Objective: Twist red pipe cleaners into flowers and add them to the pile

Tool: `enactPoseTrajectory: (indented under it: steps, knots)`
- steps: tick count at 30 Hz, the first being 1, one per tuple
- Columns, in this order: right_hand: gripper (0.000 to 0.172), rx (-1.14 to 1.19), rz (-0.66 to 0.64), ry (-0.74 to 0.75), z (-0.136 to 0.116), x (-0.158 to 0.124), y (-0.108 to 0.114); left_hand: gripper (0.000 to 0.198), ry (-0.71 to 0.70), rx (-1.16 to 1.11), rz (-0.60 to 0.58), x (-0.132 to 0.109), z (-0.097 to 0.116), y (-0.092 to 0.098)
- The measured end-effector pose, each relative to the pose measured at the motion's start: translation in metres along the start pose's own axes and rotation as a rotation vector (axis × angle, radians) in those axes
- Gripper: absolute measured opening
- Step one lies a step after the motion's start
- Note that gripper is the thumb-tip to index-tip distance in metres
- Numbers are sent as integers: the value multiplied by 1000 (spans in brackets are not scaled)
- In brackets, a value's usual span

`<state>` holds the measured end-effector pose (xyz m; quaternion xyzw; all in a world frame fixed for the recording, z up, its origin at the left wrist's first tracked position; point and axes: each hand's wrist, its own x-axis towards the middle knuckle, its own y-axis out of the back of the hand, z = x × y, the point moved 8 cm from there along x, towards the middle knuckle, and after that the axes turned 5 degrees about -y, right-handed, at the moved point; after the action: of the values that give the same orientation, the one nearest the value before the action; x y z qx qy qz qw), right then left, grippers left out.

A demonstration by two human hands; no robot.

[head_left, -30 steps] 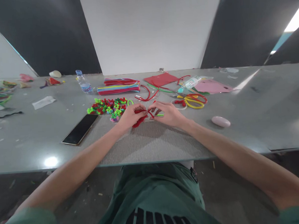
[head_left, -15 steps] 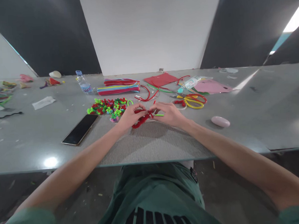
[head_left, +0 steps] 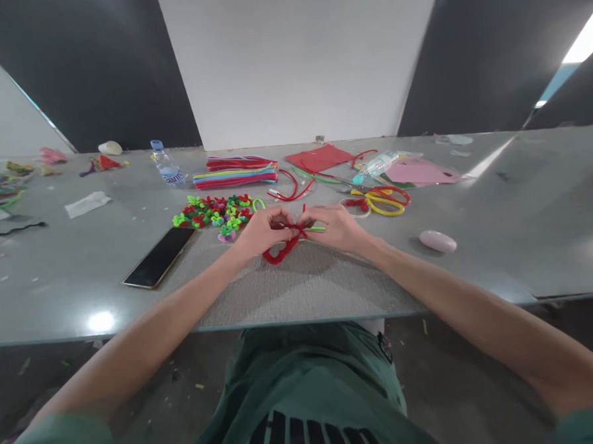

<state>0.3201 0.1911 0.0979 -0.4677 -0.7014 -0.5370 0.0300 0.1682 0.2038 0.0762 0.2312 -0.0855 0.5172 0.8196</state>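
Hanging lower and rounder than half a second ago, the loop of the red fuzzy piece (head_left: 276, 259) now shows more of itself below the left hand (head_left: 261, 234). It is in front of the person's body, between both hands, above the textured grey mat (head_left: 300, 291). The left hand pinches its left part between thumb and fingers; the right hand (head_left: 337, 227) grips it with bent fingertips close to where the strands cross. Just by the right fingers, a thin green stick (head_left: 318, 229) pokes out.

Near the left hand lies a pile of small red, green and purple flowers (head_left: 210, 212), with a dark-screened phone (head_left: 160, 257) beside it. Beyond the right hand rest scissors (head_left: 389, 204) with red and yellow handles, and farther right a pale pink oval object (head_left: 437, 241). Toward the wall are a striped bundle of stems (head_left: 235, 177), a red sheet (head_left: 319, 158), a teal-capped bottle (head_left: 376, 167) lying down and a blue-capped bottle (head_left: 167, 169) standing upright.
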Motion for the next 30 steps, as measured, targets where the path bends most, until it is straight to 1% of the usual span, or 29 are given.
enactPoseTrajectory:
  steps: [7, 11, 14, 18, 24, 30]
  knots:
    - [8, 62, 8, -29, -2, -1, 1, 22, 5, -39, -4, 1, 3, -3]
    - [10, 52, 11, -15, -6, -1, 1, 19, 7, -3, -30, 0, 2, -4]
    - [12, 76, -1, -29, -7, 0, 1, 17, -3, 11, -27, 0, 2, -3]
    - [14, 126, -45, -73, -5, 0, -2, 18, -17, 42, -11, 1, 1, -1]
    - [16, 142, -116, -97, -6, 0, -5, 16, -57, 58, -62, 1, 1, -5]
    - [13, 194, -204, -103, -7, 0, -5, 16, -66, 79, -56, 0, 8, -5]
